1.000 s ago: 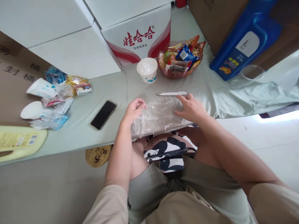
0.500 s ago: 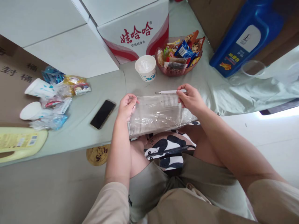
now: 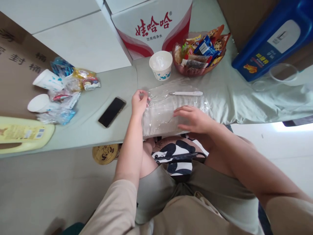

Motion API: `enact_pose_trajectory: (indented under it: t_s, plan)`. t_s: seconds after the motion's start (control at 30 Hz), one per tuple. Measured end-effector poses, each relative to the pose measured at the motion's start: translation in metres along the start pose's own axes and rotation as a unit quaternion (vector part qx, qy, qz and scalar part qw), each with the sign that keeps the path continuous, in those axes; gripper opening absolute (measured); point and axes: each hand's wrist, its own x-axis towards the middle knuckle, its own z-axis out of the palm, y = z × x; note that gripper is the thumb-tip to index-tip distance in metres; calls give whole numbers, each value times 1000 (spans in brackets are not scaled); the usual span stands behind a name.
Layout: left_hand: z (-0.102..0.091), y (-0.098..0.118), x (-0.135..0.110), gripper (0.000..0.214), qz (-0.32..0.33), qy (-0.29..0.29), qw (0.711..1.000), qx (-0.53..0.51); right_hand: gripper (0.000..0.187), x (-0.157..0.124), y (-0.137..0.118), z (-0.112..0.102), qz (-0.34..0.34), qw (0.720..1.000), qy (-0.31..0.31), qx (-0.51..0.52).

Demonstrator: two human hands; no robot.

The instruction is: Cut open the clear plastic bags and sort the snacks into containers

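Observation:
A sheet or bag of clear plastic lies flat and wrinkled at the table's front edge. My left hand is at its upper left corner, fingers curled together; a small pinkish bit shows at the fingertips, too small to name. Over the plastic's right half, my right hand is spread with fingers apart and holds nothing. Just beyond it, a slim white pen-like tool with a narrow tip pointing left rests on the plastic's far part. Behind stands a white paper cup with clear film inside.
A bowl of wrapped snacks stands behind right, near a blue bottle and a clear plastic cup. A phone lies left. Farther left are tipped paper cups, wrappers and a yellow jug.
My right hand has let go of the white pen-like tool and moved nearer to me, opening over the plastic. My left hand stays at the plastic's left corner. The view has shifted slightly.

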Motion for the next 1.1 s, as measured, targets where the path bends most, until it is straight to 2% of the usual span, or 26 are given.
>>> enact_pose_trajectory:
  t_s: [0.03, 0.1, 0.2, 0.27, 0.3, 0.33, 0.37, 0.4, 0.43, 0.47, 0.5, 0.53, 0.6, 0.63, 0.7, 0.83, 0.9, 0.93, 1.0, 1.1]
  plan:
    - [-1, -3, 4, 5, 12, 18, 1000, 9, 42, 1, 0, 3, -5, 999, -42, -15]
    - [-6, -8, 13, 5, 36, 71, 996, 33, 49, 4, 6, 7, 5, 996, -74, -46]
    - [-23, -13, 27, 6, 60, 192, 977, 71, 48, 5, 15, 6, 11, 995, -74, -71]
    - [-35, -11, 25, 4, 90, 266, 956, 89, 46, 4, 17, 4, 6, 995, -67, -78]
    - [-39, -8, 18, 4, 117, 277, 949, 98, 45, 4, 17, 4, 4, 995, -63, -82]
    - [-40, -5, 7, 5, 151, 259, 947, 110, 44, 4, 15, 3, 5, 994, -59, -88]
    - [-39, -2, -9, 8, 192, 209, 951, 126, 42, 4, 13, 4, 10, 994, -56, -95]
    - [-35, 2, -27, 12, 232, 116, 954, 149, 39, 5, 10, 4, 19, 993, -54, -103]
    - [-30, 4, -47, 15, 268, -5, 947, 175, 34, 6, 8, 5, 30, 992, -53, -108]
    - [-24, 5, -67, 20, 301, -128, 922, 209, 31, 7, 5, 7, 42, 992, -52, -108]
    - [-19, 5, -85, 33, 327, -225, 882, 254, 29, 8, 2, 8, 54, 992, -50, -102]
    - [-14, 4, -100, 44, 333, -282, 852, 290, 31, 10, 0, 8, 64, 993, -45, -92]
    - [-13, 0, -118, 44, 322, -320, 830, 325, 34, 11, -2, 9, 72, 994, -30, -75]
    - [-16, -3, -121, 33, 308, -317, 838, 321, 33, 10, -3, 9, 69, 994, -25, -74]
    - [-29, -10, -120, 17, 271, -291, 875, 276, 34, 7, -3, 7, 52, 994, -34, -86]
    - [-58, -17, -106, 18, 173, -165, 956, 171, 79, -2, -2, 8, 9, 991, -96, -93]
    - [-65, -19, -100, 19, 139, -101, 976, 132, 85, -5, -3, 11, -6, 990, -99, -97]
    - [-66, -20, -97, 19, 128, -80, 982, 114, 80, -6, -4, 12, -7, 991, -90, -103]
    - [-66, -22, -93, 19, 115, -60, 988, 86, 57, -5, -5, 14, -2, 992, -54, -113]
    - [-66, -26, -87, 16, 102, -44, 992, 56, 30, -1, -5, 9, 20, 996, 45, -81]
